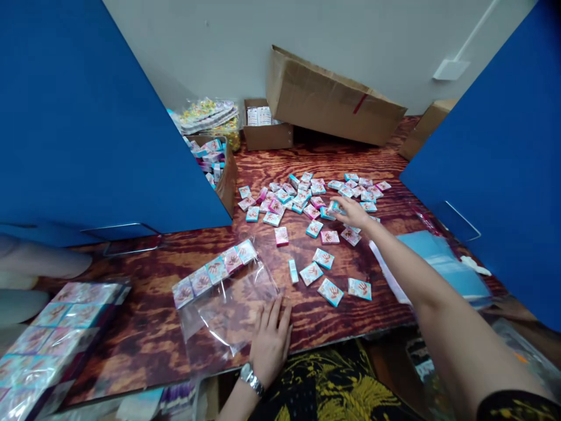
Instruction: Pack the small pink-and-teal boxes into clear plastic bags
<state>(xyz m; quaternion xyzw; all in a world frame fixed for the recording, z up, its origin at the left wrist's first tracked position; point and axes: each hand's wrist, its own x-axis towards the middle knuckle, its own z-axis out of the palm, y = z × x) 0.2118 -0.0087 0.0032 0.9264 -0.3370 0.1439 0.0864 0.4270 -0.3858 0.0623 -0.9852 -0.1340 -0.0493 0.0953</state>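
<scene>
My left hand [269,336] lies flat with fingers stretched, at the right edge of a clear plastic bag [228,324]. A row of several small printed boxes [214,270] sits along the far side of the bag. My right hand [350,211] reaches out to the scattered boxes, its fingers closed around a small teal and white box [336,207]. About it lie many more small boxes [302,202] in teal, pink and white, each printed with a hand. Several single boxes [331,292] are spread out between my two hands.
At the left are wrapped blocks of boxes [56,333]. An open carton [228,181] of boxes stands behind the blue panel [109,146]. A large cardboard box [333,96] leans over a smaller carton [267,137] at the back. Blue plastic sheets [442,263] lie at the right.
</scene>
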